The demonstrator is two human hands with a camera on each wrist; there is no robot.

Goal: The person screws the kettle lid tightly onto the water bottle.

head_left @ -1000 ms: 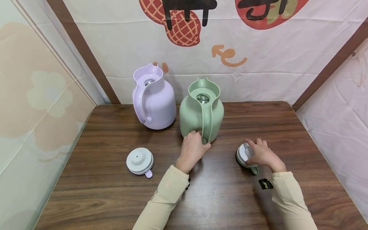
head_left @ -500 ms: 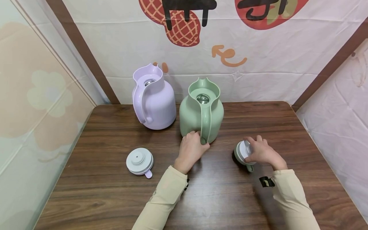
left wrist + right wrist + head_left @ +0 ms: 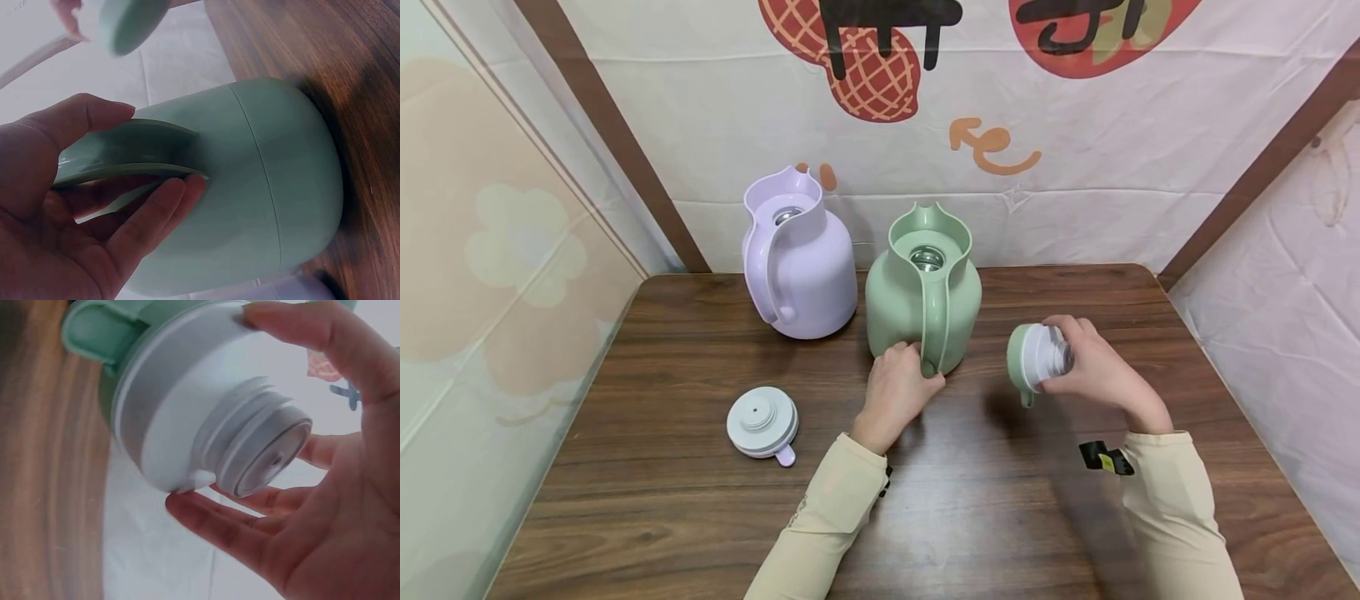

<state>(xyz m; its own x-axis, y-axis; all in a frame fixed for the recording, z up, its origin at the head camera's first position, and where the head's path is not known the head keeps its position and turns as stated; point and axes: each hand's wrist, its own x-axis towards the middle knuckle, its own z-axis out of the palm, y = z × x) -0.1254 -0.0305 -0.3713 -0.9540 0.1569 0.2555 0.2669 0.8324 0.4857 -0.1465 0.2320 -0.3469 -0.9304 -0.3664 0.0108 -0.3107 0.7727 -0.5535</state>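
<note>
My left hand (image 3: 895, 398) grips the lower part of the handle of a green thermos jug (image 3: 889, 312), which stands upright with its top uncovered. In the left wrist view the thumb and fingers lie on either side of that handle (image 3: 125, 150). Raised off the table to the right, a green and white jug lid (image 3: 1036, 358) is held at its rim by my right hand (image 3: 1103, 371). The lid is tipped on its side, its threaded grey stopper (image 3: 256, 450) facing the palm and its green tab (image 3: 103, 331) pointing down in the head view.
A lilac thermos jug (image 3: 816, 275), also uncovered, stands left of the green one. Its lid (image 3: 760, 421) lies stopper up on the wooden table (image 3: 647, 500), nearer the front. Behind the table hangs a printed cloth (image 3: 1090, 167).
My right hand has lifted the green lid off the table and turned it from stopper up onto its side. The left hand stays on the handle.
</note>
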